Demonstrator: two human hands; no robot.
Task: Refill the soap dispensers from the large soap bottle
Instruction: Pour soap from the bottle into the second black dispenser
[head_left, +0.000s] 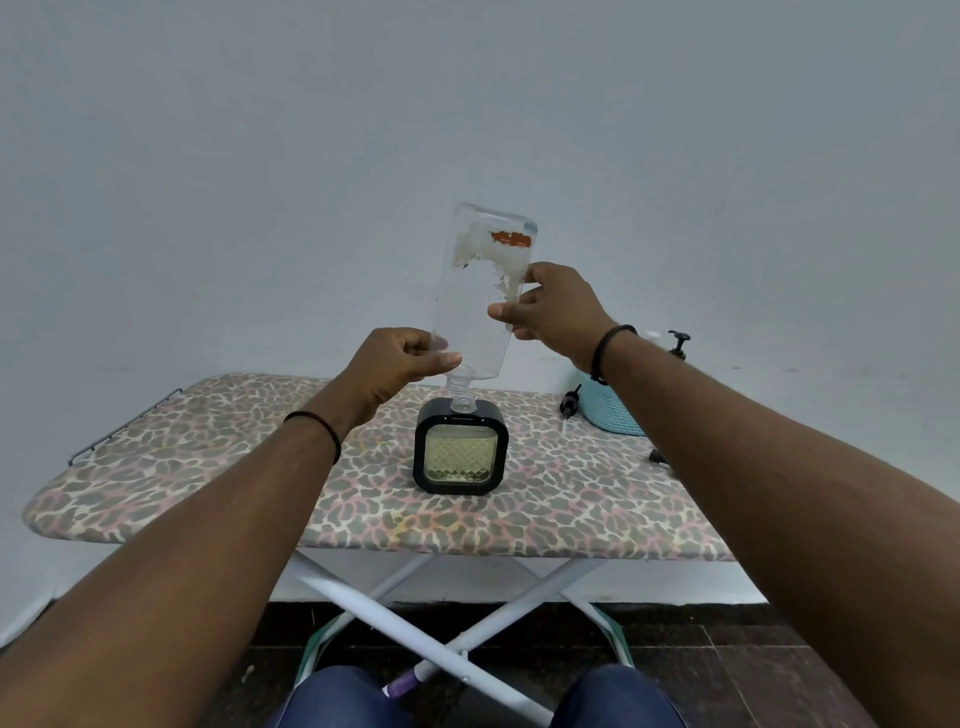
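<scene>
A large clear soap bottle (480, 291) with a torn label is held upside down, its threaded neck set into the top opening of a square black soap dispenser (460, 452). The dispenser stands upright on the ironing board (208, 467) and shows yellowish liquid behind its patterned window. My left hand (402, 366) pinches the bottle near its shoulder, just above the neck. My right hand (553, 306) grips the bottle's side higher up. The bottle looks almost drained.
A teal basket (615, 410) sits at the board's right, behind my right forearm. A black pump head (678, 343) shows behind it. A loose black pump with its tube (569, 408) lies on the board beside the basket. A metal rack (124, 421) edges the board's left end.
</scene>
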